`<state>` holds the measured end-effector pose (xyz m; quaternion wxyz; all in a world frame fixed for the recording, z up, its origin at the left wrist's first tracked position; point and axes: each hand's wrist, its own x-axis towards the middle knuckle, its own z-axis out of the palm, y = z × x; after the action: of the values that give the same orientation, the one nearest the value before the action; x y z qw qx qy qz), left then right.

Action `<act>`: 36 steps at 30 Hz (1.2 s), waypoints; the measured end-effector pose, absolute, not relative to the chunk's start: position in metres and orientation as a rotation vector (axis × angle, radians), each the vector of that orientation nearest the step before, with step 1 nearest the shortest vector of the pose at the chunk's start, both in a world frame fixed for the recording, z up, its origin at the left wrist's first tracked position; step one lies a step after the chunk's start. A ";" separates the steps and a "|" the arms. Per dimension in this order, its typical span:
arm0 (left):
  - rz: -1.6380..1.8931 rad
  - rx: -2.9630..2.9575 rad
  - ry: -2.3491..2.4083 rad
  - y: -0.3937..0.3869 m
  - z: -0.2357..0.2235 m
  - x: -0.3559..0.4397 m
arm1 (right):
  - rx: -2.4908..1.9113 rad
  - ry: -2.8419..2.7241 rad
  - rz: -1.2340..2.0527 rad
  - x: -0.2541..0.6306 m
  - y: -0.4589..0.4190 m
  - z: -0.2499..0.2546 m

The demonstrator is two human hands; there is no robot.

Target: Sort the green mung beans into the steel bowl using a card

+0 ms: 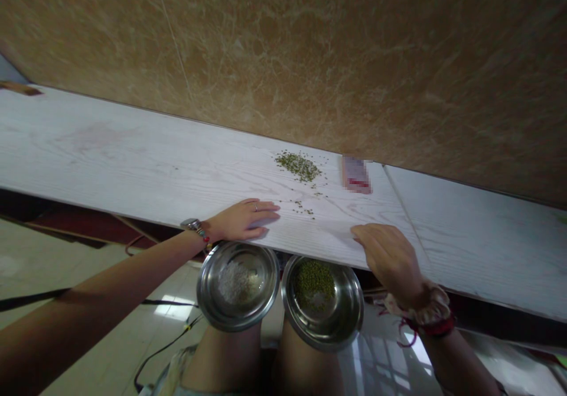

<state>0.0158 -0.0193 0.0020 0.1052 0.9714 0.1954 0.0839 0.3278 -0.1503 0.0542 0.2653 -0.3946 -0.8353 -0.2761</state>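
Observation:
My left hand (243, 219) lies flat on the white wooden ledge, fingers stretched out, nothing in it. Just past its fingertips is a loose scatter of small green beans (302, 207), and beyond that a denser patch of green beans mixed with pale grains (299, 166). Farther right, my right hand (390, 251) rests at the ledge's front edge with its fingers curled together; whatever they may hold is hidden. Below the ledge, a steel bowl with white grains (237, 284) sits over my left leg. Beside it, a second steel bowl (348, 307) over my right leg holds green beans (314, 281).
A blurred-out flat object (355, 174) lies on the white ledge (133, 154) right of the bean patch. Behind rises a brown marbled wall (283, 48). A brown piece (20, 88) lies at the far left end. Dark cords (163, 349) run over the tiled floor.

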 end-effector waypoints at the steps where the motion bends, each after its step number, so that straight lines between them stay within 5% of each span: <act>1: 0.249 2.866 0.574 -0.019 0.002 0.016 | -1.072 -2.251 -0.757 0.327 -0.149 0.054; 36: 0.244 2.879 0.584 -0.020 0.003 0.016 | -1.131 -2.214 -0.894 0.322 -0.125 0.046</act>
<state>0.0165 -0.0201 0.0030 0.0967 0.9721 0.1972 0.0823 0.3225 -0.1251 0.0463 0.2474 -0.4148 -0.8119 -0.3279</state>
